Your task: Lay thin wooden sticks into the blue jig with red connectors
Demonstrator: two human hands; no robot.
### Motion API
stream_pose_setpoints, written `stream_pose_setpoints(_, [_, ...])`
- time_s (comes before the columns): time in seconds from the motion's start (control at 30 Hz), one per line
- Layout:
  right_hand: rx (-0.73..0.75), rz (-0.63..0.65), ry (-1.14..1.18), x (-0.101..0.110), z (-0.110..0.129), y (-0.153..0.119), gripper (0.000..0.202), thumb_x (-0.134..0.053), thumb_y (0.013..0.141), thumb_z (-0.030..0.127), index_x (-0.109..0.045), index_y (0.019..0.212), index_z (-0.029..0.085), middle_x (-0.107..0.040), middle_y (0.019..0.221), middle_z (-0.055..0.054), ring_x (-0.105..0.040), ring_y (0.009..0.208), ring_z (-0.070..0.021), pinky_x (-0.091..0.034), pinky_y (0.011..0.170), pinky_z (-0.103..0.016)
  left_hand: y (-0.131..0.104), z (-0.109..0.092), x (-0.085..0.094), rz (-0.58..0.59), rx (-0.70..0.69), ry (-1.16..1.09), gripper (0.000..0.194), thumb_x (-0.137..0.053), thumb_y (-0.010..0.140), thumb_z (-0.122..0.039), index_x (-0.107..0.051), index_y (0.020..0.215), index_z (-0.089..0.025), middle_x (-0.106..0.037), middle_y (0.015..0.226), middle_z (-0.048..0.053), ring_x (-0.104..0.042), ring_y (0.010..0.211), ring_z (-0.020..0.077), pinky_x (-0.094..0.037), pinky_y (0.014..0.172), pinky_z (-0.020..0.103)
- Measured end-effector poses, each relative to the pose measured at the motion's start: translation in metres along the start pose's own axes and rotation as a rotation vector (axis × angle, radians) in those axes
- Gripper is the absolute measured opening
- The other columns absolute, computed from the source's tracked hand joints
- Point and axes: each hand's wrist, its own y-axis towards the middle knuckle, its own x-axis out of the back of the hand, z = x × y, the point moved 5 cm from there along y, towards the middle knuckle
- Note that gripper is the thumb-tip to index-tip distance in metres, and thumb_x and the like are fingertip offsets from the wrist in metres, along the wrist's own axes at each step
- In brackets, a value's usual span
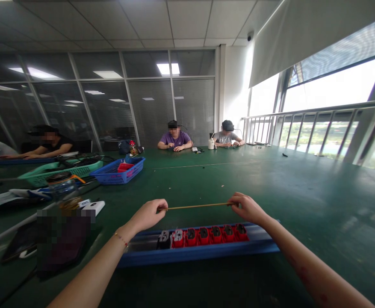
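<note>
A thin yellowish strip [198, 206] stretches nearly level between my two hands. My left hand [150, 212] pinches its left end, and my right hand [243, 206] pinches the right end. Just below and nearer to me lies a long blue tray [187, 256] with a grey metallic inner surface. Inside it stands a row of several red blocks with dark tops [216, 234]. One red block with a pale top [177, 238] and a black block [164, 239] are at the row's left end. Both hands are above the tray's far edge, apart from the blocks.
On the green table [318, 192], a blue basket [118, 173] holds a red item. Beside it are a green basket [39, 174], a lidded jar [63, 190], a white device [95, 207] and a dark pouch [63, 244]. Several people sit farther back.
</note>
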Motion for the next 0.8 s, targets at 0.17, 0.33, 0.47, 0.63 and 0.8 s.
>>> stream_pose_setpoints(0.17, [-0.015, -0.115, 0.147, 0.006, 0.014, -0.022, 0.028, -0.04, 0.076, 0.017, -0.063, 0.091, 0.021, -0.061, 0.084, -0.004, -0.056, 0.075, -0.0156, -0.042, 0.069, -0.023, -0.03, -0.012, 0.007, -0.1, 0.054, -0.226, 0.021, -0.035, 0.08, -0.026, -0.054, 0.088, -0.02, -0.06, 0.07, -0.002, -0.055, 0.063, 0.0132, -0.038, 0.061, 0.022])
stream_pose_setpoints(0.33, [-0.043, -0.092, 0.242, 0.004, 0.022, -0.037, 0.029, -0.041, 0.074, 0.017, -0.062, 0.094, 0.02, -0.062, 0.088, -0.005, -0.057, 0.075, -0.0168, -0.044, 0.068, -0.025, -0.048, -0.015, 0.002, -0.058, 0.078, -0.29, 0.022, -0.037, 0.079, -0.028, -0.054, 0.092, -0.021, -0.061, 0.075, -0.001, -0.056, 0.069, 0.0145, -0.039, 0.064, 0.022])
stream_pose_setpoints(0.47, [-0.087, 0.088, 0.43, 0.0, 0.019, -0.044, 0.034, -0.045, 0.074, 0.022, -0.056, 0.106, 0.018, -0.063, 0.082, -0.003, -0.058, 0.07, -0.0161, -0.047, 0.062, -0.024, -0.053, -0.015, 0.003, -0.01, 0.042, -0.285, 0.024, -0.042, 0.079, -0.032, -0.051, 0.099, -0.023, -0.06, 0.073, -0.003, -0.056, 0.069, 0.0141, -0.039, 0.064, 0.022])
stream_pose_setpoints(0.63, [-0.079, 0.192, 0.601, 0.002, 0.017, -0.048, 0.037, -0.053, 0.075, 0.031, -0.052, 0.11, 0.018, -0.062, 0.096, -0.004, -0.058, 0.084, -0.0177, -0.049, 0.075, -0.027, -0.055, -0.016, 0.002, 0.016, 0.066, -0.319, 0.032, -0.038, 0.082, -0.045, -0.051, 0.101, -0.023, -0.06, 0.076, -0.002, -0.056, 0.069, 0.0143, -0.039, 0.062, 0.021])
stream_pose_setpoints(0.8, [-0.126, 0.206, 0.612, 0.003, 0.011, -0.049, 0.04, -0.055, 0.074, 0.04, -0.053, 0.107, 0.017, -0.062, 0.09, -0.003, -0.059, 0.081, -0.0176, -0.05, 0.073, -0.027, -0.054, -0.017, -0.002, 0.018, 0.09, -0.327, 0.035, -0.034, 0.084, -0.048, -0.053, 0.098, -0.023, -0.06, 0.073, -0.002, -0.056, 0.068, 0.0144, -0.039, 0.063, 0.022])
